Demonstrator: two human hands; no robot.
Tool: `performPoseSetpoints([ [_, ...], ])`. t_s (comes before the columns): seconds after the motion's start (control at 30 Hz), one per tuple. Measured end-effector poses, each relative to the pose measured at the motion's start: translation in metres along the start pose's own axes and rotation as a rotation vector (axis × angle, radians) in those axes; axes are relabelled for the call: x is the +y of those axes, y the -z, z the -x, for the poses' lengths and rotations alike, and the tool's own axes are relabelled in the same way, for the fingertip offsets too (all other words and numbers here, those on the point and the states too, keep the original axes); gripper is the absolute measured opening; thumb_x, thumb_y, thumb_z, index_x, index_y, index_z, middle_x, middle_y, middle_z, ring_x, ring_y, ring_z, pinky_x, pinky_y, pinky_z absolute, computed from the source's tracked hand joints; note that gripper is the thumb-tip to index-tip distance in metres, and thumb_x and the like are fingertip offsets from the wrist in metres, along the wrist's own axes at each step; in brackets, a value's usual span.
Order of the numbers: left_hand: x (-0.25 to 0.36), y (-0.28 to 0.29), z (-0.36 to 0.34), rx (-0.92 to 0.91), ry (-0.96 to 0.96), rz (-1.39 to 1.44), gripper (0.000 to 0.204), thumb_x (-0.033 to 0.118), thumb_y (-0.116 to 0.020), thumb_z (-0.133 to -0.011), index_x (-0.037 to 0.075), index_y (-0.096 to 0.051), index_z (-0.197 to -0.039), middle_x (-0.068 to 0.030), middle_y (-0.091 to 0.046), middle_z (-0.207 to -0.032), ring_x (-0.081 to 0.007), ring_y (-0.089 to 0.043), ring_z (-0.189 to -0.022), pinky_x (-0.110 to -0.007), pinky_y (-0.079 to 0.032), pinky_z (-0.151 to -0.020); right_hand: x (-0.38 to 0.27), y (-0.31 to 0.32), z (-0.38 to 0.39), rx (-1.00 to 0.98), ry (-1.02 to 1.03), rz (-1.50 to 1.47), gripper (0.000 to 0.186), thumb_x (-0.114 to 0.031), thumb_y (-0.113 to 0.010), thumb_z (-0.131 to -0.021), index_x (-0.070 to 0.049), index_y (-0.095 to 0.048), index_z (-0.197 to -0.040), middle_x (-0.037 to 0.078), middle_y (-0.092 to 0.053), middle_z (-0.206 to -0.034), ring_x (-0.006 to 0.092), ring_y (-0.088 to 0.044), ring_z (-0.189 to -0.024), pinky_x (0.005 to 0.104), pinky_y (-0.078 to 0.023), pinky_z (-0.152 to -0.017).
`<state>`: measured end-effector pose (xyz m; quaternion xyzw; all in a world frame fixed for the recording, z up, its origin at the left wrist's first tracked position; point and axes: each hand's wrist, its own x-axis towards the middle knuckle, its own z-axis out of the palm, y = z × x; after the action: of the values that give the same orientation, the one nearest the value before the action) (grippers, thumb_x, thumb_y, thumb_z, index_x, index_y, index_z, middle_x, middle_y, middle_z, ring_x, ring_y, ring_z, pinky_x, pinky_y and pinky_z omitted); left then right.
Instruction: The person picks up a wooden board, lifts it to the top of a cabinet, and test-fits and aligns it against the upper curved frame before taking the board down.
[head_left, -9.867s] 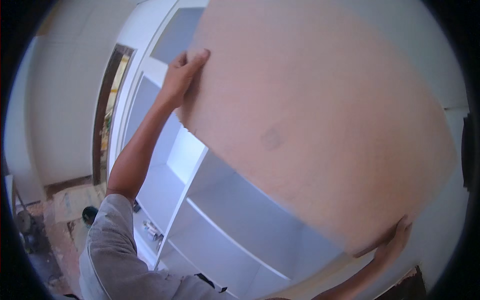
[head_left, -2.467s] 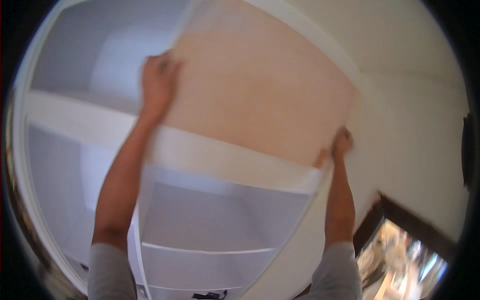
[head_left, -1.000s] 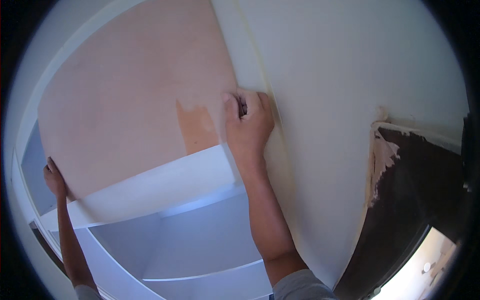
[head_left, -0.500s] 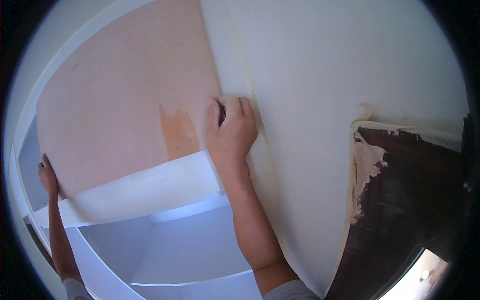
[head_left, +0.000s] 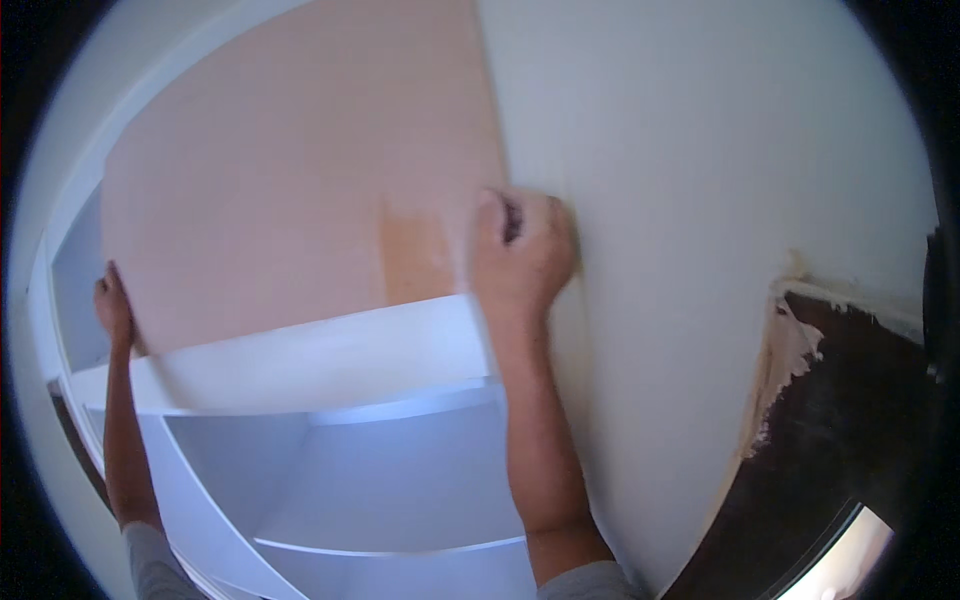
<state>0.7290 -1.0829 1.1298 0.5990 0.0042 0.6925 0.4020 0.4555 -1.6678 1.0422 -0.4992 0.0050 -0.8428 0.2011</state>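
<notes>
Pinkish panel point(head_left: 290, 170) has our left hand point(head_left: 116, 310) grasping one edge. Our right hand point(head_left: 535, 255), blurred, seems clenched at the other.

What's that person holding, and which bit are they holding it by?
A big pinkish board, by its two side edges, near the bottom: the left hand at the left edge, the right hand at the right.

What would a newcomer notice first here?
Probably the big pinkish-tan panel at upper left, with an orange-tan patch near its lower right corner. The left hand and right hand are at the panel's side edges. At lower right, a ragged-edged dark brown frame stands out.
</notes>
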Motion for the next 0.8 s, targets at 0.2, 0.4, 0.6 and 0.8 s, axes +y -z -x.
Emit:
performPoseSetpoints([
  [0.2,0.026,0.003,0.026,-0.003,-0.017,0.071,0.068,0.057,-0.052,-0.101,-0.01,-0.066,-0.108,-0.0303,-0.066,-0.105,-0.0439,-0.062,-0.1,-0.051,-0.047,-0.091,0.001,-0.001,0.0,-0.012,0.001,0.052,0.035,-0.03,-0.074,-0.088,-0.002,-0.071,-0.108,0.015,-0.065,-0.098,0.0352,-0.064,-0.095,0.0472,-0.052,-0.082],
  [0.4,0.034,0.004,0.025,0.011,-0.009,0.047,0.078,0.061,-0.06,-0.095,-0.012,-0.061,-0.124,-0.0308,-0.062,-0.121,-0.0402,-0.059,-0.115,-0.046,-0.046,-0.1,-0.006,-0.002,0.005,-0.054,-0.118,0.021,0.042,-0.032,-0.076,-0.088,0.001,-0.073,-0.114,0.014,-0.063,-0.104,0.0318,-0.063,-0.098,0.043,-0.052,-0.085],
  [0.6,0.026,0.005,0.02,-0.137,0.082,0.338,0.079,0.059,-0.069,-0.09,-0.011,-0.06,-0.125,-0.0272,-0.064,-0.121,-0.0353,-0.061,-0.113,-0.043,-0.047,-0.1,-0.012,0.006,-0.005,-0.123,-0.072,0.091,0.045,-0.03,-0.074,-0.088,0.003,-0.069,-0.119,0.018,-0.063,-0.108,0.0356,-0.061,-0.103,0.0456,-0.05,-0.091],
  [0.8,0.02,0.008,0.008,-0.268,0.162,0.492,0.075,0.056,-0.072,-0.089,-0.011,-0.061,-0.121,-0.0217,-0.065,-0.117,-0.0284,-0.063,-0.104,-0.039,-0.051,-0.092,-0.042,0.001,-0.014,-0.14,-0.261,0.152,0.053,-0.034,-0.077,-0.085,0.008,-0.063,-0.114,0.023,-0.06,-0.117,0.0402,-0.058,-0.111,0.0488,-0.047,-0.098],
])
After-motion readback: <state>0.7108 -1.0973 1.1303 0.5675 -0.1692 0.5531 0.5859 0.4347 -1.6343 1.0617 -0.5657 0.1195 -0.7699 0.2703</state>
